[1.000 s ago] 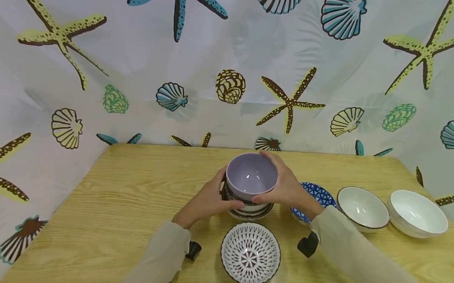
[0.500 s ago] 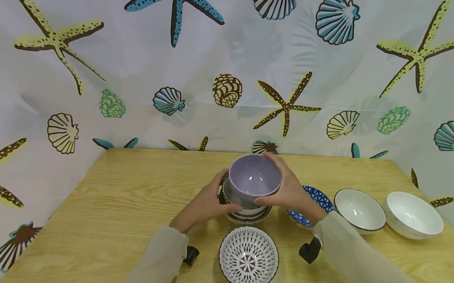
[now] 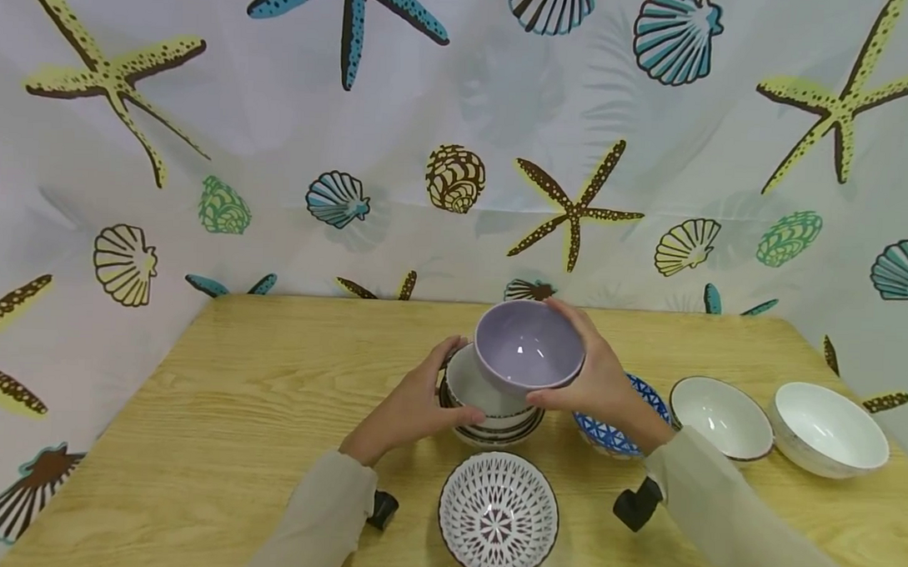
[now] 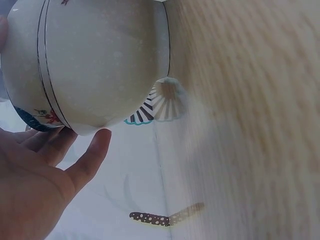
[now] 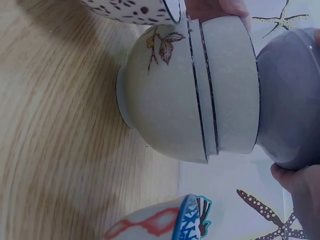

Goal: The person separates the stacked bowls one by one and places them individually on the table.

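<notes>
My right hand (image 3: pixel 608 385) grips a purple bowl (image 3: pixel 528 346) by its right side, thumb at the near rim and fingers at the far rim. The bowl tilts over the right part of a stack of white bowls (image 3: pixel 475 386) with dark rims. In the right wrist view its grey-purple outside (image 5: pixel 287 95) overlaps the top of the stack, whose lowest bowl (image 5: pixel 165 100) bears a leaf print. On the stack's left side, my left hand (image 3: pixel 420 403) holds the upper bowl, thumb in front and fingers behind. The left wrist view shows its fingers under a bowl's curved wall (image 4: pixel 100 60).
A white bowl with a dark petal pattern (image 3: pixel 498 519) stands in front of the stack. To the right are a blue-patterned bowl (image 3: pixel 606 435), partly behind the right forearm, a brown-rimmed white bowl (image 3: pixel 720 418) and a plain white bowl (image 3: pixel 828 426). A shell-print cloth (image 3: pixel 395 256) hangs behind the table.
My right hand has moved the purple bowl up and right from the stack, baring more of the white bowl beneath. The left hand has stayed at the stack.
</notes>
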A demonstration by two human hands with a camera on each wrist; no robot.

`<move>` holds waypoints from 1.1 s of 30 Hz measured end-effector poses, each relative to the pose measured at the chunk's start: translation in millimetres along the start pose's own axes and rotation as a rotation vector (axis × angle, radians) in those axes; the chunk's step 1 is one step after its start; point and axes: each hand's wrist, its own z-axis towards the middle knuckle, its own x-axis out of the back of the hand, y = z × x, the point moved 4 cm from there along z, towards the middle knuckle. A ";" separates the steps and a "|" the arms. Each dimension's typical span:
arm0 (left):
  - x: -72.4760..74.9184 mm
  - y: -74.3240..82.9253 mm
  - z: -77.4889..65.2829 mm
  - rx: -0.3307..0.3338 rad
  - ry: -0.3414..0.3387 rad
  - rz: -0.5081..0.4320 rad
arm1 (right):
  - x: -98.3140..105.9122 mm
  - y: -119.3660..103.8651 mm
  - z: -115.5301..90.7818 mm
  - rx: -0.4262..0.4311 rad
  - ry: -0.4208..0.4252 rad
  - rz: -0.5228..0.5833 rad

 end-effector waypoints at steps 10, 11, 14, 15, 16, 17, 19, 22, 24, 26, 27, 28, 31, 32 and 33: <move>3.6 1.8 1.8 0.011 0.004 0.026 | 20.0 4.7 -17.2 0.008 0.064 -0.024; 3.8 1.7 2.0 0.010 0.005 0.031 | 22.1 4.8 -19.4 0.007 0.071 -0.030; 3.6 1.1 2.6 0.014 0.007 0.042 | 27.6 6.1 -26.3 -0.003 0.088 -0.048; 3.5 1.0 2.8 0.016 0.007 0.042 | 29.3 6.5 -28.7 -0.004 0.092 -0.049; 3.3 0.9 2.9 0.017 0.008 0.042 | 31.0 6.6 -31.2 -0.003 0.095 -0.047; 3.0 1.1 2.9 0.013 0.009 0.044 | 32.6 6.8 -33.9 -0.001 0.098 -0.045; 2.3 1.1 3.0 0.014 0.009 0.047 | 35.1 7.7 -39.8 0.003 0.105 -0.043; 1.2 1.1 2.7 0.010 0.008 0.054 | 38.0 8.1 -50.1 0.014 0.115 -0.035; 0.4 0.3 2.5 0.015 0.006 0.054 | 39.5 8.2 -57.5 0.023 0.123 -0.046; 0.0 -0.1 2.2 0.011 0.006 0.053 | 41.0 7.7 -64.8 0.037 0.129 -0.057; -0.2 -0.1 2.0 0.007 0.008 0.053 | 41.7 7.6 -68.4 0.043 0.129 -0.063; -0.3 -0.5 1.9 0.004 0.009 0.051 | 42.3 7.2 -71.9 0.050 0.129 -0.065; -0.8 -1.3 1.9 0.002 0.012 0.044 | 43.3 6.3 -82.5 0.070 0.120 -0.042; -1.0 -1.6 1.9 0.000 0.012 0.042 | 43.2 6.1 -86.0 0.075 0.114 -0.024; -1.2 -1.9 1.8 0.001 0.013 0.041 | 43.2 5.7 -89.6 0.082 0.109 -0.006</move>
